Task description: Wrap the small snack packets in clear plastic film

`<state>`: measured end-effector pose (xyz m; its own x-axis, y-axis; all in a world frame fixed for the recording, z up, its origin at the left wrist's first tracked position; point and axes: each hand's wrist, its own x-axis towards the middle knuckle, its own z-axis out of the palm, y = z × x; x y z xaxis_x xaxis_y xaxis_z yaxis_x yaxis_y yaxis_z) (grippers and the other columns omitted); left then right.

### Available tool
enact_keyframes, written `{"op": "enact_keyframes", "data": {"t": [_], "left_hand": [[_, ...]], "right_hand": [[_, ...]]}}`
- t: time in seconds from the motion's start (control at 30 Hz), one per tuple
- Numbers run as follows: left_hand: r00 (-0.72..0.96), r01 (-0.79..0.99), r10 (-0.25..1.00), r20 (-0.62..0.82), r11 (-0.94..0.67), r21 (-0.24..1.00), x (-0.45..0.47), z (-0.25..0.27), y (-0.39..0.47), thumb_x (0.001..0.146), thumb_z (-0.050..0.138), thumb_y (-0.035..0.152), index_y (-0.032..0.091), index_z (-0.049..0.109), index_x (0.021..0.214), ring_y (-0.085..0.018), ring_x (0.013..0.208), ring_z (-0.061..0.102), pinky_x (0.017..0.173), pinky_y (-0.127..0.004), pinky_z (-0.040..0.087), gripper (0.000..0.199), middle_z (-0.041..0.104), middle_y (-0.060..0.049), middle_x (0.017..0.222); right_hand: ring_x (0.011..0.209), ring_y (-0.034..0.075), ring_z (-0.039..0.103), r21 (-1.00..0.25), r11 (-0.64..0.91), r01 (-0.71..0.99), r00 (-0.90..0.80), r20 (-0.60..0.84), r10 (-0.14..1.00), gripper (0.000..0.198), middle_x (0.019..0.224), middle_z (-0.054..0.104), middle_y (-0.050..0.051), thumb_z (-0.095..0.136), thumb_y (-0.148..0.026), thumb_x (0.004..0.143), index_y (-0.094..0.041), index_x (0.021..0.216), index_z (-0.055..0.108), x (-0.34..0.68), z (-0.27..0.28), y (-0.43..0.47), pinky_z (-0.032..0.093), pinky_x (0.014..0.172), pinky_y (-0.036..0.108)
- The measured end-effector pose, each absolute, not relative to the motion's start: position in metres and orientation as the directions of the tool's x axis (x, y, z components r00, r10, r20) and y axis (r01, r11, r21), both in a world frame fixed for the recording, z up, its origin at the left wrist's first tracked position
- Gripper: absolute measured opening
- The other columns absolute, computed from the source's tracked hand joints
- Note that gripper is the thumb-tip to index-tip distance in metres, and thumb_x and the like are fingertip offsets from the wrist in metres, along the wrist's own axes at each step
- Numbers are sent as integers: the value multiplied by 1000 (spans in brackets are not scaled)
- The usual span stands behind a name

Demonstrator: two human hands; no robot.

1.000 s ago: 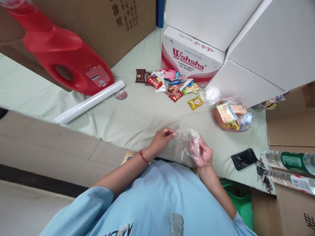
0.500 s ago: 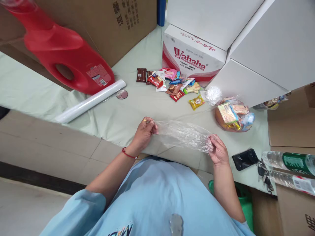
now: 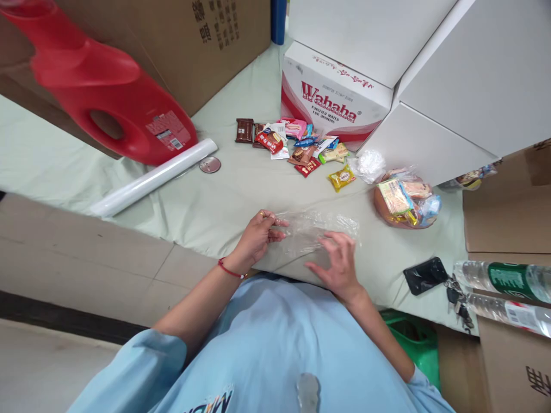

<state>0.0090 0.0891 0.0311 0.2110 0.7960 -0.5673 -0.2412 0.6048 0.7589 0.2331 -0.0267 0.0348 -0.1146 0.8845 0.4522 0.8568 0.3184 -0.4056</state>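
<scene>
A crumpled sheet of clear plastic film [image 3: 316, 221] stretches low over the cloth between my hands. The thumb and fingers of my left hand [image 3: 258, 236] pinch its left end. My right hand [image 3: 338, 261] is by its right part, fingers spread and curved, thumb apart; it no longer grips the end, though its fingertips overlap the film and I cannot tell if they touch it. Beyond lie several wrapped snacks [image 3: 305, 143], with a yellow-wrapped one [image 3: 342, 178] nearest. A bowl of packaged snacks [image 3: 404, 203] stands to the right, beside a bunched clear plastic piece [image 3: 371, 165].
At left a white roll [image 3: 155, 179] lies before a red jug [image 3: 120, 103], near a round disc [image 3: 210, 164]. A Wahaha carton [image 3: 331, 103] stands behind the snacks. A black phone [image 3: 426, 276], keys [image 3: 458, 301] and water bottles [image 3: 508, 281] are at right.
My right hand has let go of the film's right end and moved left, its fingers opening. The film has gone from pulled long to shorter and looser. My left hand stays nearly in place.
</scene>
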Motion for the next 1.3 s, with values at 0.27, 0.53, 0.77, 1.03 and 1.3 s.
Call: {"op": "enact_keyframes", "data": {"t": [0.27, 0.53, 0.77, 1.03, 1.3], "left_hand": [[422, -382, 795, -436, 592, 709, 7, 45, 82, 83, 81, 42, 22, 55, 100, -16, 76, 77, 76, -30, 58, 37, 79, -8, 116], [192, -59, 949, -250, 265, 962, 1, 23, 72, 80, 77, 34, 24, 71, 124, -10, 74, 59, 73, -30, 51, 46, 64, -9, 142], [34, 289, 961, -275, 254, 923, 16, -1, 59, 72, 86, 47, 21, 49, 149, -30, 126, 58, 96, -42, 56, 89, 47, -17, 150], [14, 483, 982, -188, 158, 861, 1, -4, 64, 86, 70, 52, 19, 69, 125, -37, 142, 44, 122, -58, 34, 51, 56, -16, 146], [407, 160, 873, -268, 221, 962, 8, 17, 58, 73, 85, 45, 26, 77, 102, -31, 126, 62, 119, -51, 40, 36, 69, -10, 132]], "right_hand": [[135, 30, 48, -431, 315, 845, -80, 481, 873, 15, 133, 64, 11, 58, -21, 101, -27, 107, 71, 211, -7, 10, 44, 115, 58], [84, 20, 63, -939, -99, 330, 299, 4, 954, 20, 91, 68, 3, 60, -43, 100, -24, 97, 66, 211, 11, 10, 56, 79, 35], [91, 18, 68, -887, -252, -388, 280, -374, 884, 30, 91, 70, 1, 86, -46, 80, -24, 85, 67, 207, 33, 5, 62, 71, 28], [84, 16, 75, -680, -342, -649, 128, -540, 832, 23, 93, 76, 2, 87, -29, 75, -22, 86, 67, 244, 34, 2, 53, 44, 14], [87, 16, 74, -700, -316, -640, 89, -476, 875, 9, 100, 74, 7, 76, -24, 85, -22, 92, 70, 277, 23, 0, 59, 45, 14]]}}
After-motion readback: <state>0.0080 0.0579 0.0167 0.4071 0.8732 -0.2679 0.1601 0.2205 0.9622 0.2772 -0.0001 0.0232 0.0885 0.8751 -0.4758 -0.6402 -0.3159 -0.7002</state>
